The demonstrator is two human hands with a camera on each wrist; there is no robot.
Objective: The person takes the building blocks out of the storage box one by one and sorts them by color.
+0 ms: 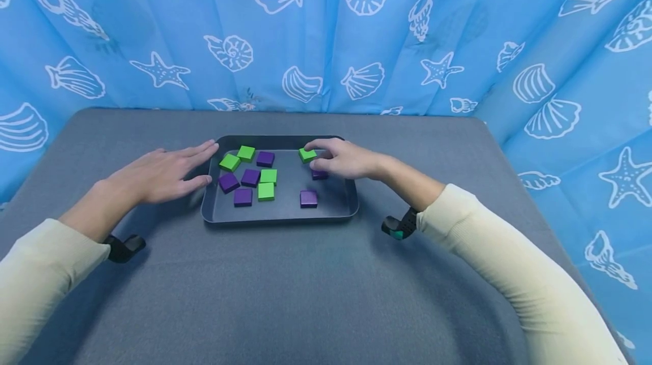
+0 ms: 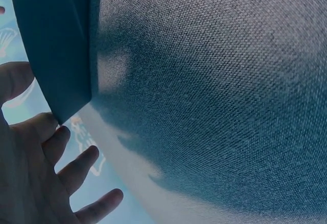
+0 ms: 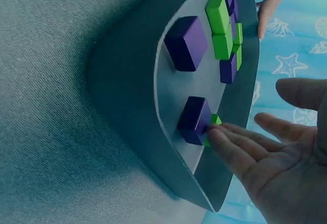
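Note:
A dark rectangular tray holds several small square blocks, some bright green and some purple. My left hand lies at the tray's left end, fingers stretched out and fingertips right at the rim. Over the right part of the tray, my right hand reaches in with fingers extended and thumb apart. Its fingertips overlap a green block, and a purple block sits partly hidden under the hand. In the right wrist view the fingers come right beside that purple block. Nearer the front edge lies another purple block.
Green blocks and purple blocks sit grouped in the tray's left half. Grey cloth covers the table. A blue curtain with white shells hangs behind and to the right. Each wrist wears a black band.

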